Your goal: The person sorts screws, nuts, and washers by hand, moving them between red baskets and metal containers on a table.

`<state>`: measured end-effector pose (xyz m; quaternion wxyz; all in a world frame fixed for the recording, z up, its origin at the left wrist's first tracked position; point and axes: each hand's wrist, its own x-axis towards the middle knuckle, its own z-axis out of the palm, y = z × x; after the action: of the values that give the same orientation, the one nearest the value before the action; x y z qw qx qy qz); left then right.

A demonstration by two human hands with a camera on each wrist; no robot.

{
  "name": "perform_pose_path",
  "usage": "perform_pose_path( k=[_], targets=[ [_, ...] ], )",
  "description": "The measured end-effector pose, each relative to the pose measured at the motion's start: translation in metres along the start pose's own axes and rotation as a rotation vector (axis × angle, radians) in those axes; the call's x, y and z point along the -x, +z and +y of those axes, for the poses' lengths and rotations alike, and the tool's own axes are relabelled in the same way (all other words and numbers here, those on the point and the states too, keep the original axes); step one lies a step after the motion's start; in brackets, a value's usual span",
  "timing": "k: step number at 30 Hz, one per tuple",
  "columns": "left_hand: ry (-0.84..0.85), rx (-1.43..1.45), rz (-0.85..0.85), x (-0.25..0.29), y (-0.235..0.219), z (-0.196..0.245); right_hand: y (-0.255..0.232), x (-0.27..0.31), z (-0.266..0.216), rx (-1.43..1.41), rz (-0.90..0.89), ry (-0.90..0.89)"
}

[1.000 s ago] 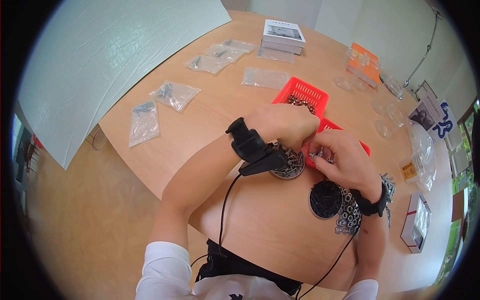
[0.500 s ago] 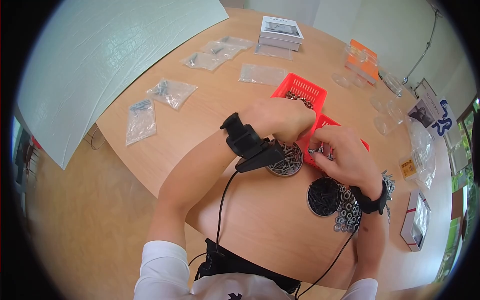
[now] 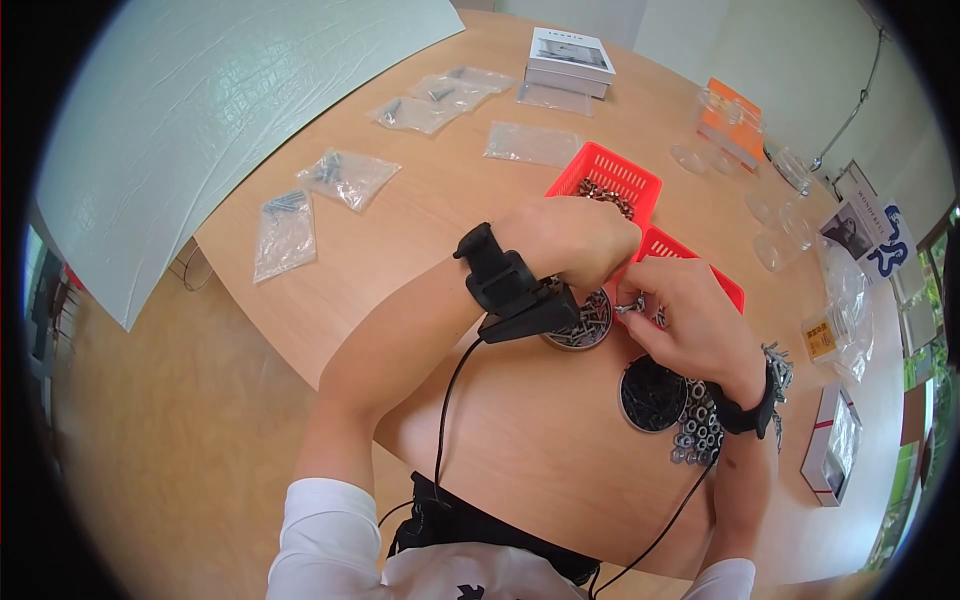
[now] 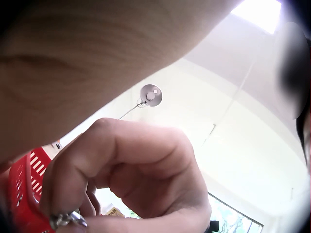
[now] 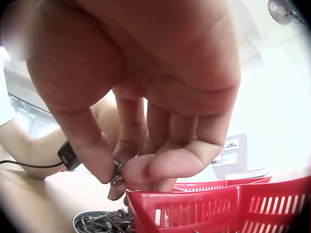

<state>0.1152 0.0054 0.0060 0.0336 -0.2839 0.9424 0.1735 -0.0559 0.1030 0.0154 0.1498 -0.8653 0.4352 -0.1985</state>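
My right hand (image 3: 690, 315) pinches a small shiny screw (image 5: 117, 174) between thumb and finger, over the near left edge of the front red basket (image 3: 735, 290). Close beside it, my left hand (image 3: 585, 240) bends down between the two baskets, its back toward the head camera. Its fingertips are hidden there, and I cannot tell what they grip. Under the left wrist sits a round tin of screws (image 3: 590, 325). A round dish of black screws (image 3: 653, 395) stands just below my right hand, with silvery nuts (image 3: 697, 430) beside it.
The back red basket (image 3: 640, 185) holds brownish metal pieces. Clear bags of bolts (image 3: 350, 180) lie to the left, and a white box (image 3: 568, 62) stands farther back. Clear jars (image 3: 790, 235) and an open box (image 3: 832, 445) are on the right. Cables trail from both wrists.
Both hands stay close together at the front basket with only small finger movements. The whole head view shifts slightly.
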Motion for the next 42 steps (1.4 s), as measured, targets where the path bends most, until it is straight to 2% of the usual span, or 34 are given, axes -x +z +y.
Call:
perform_pose_path(
  k=[3,9,12,15,18,21,24,27,36,39,42],
  targets=[
    [-0.022,-0.029,-0.020,-0.003,-0.002,-0.006,0.002,-0.001,-0.005,-0.023,0.012,-0.005],
    [-0.185,-0.013,0.147,0.030,-0.033,0.008,0.010,-0.005,-0.019,-0.020,-0.010,0.016],
    [-0.070,0.014,0.230,0.033,-0.031,-0.010,0.024,-0.012,-0.022,0.034,0.030,0.005],
    [0.012,-0.100,0.516,0.048,-0.025,-0.014,0.036,-0.025,-0.025,0.168,0.039,-0.004],
    [0.022,-0.111,0.544,0.057,-0.030,-0.017,0.041,-0.036,-0.034,0.283,-0.077,0.088],
    [-0.020,-0.174,0.611,0.057,-0.028,-0.017,0.056,-0.045,-0.023,0.295,-0.076,0.076],
    [0.129,-0.205,0.655,0.060,-0.027,-0.030,0.074,-0.047,-0.009,0.351,-0.018,0.049],
    [-0.026,-0.223,0.532,0.069,-0.039,-0.014,0.069,-0.050,-0.012,0.329,0.043,0.036],
    [-0.083,-0.081,0.431,0.072,-0.051,-0.007,0.046,-0.050,-0.034,0.253,-0.110,0.155],
    [-0.046,-0.174,0.501,0.068,-0.043,-0.009,0.040,-0.044,-0.036,0.239,-0.147,0.197],
    [0.048,-0.160,0.700,0.054,-0.022,-0.018,0.015,-0.039,-0.041,0.244,-0.119,0.235]
  ],
)
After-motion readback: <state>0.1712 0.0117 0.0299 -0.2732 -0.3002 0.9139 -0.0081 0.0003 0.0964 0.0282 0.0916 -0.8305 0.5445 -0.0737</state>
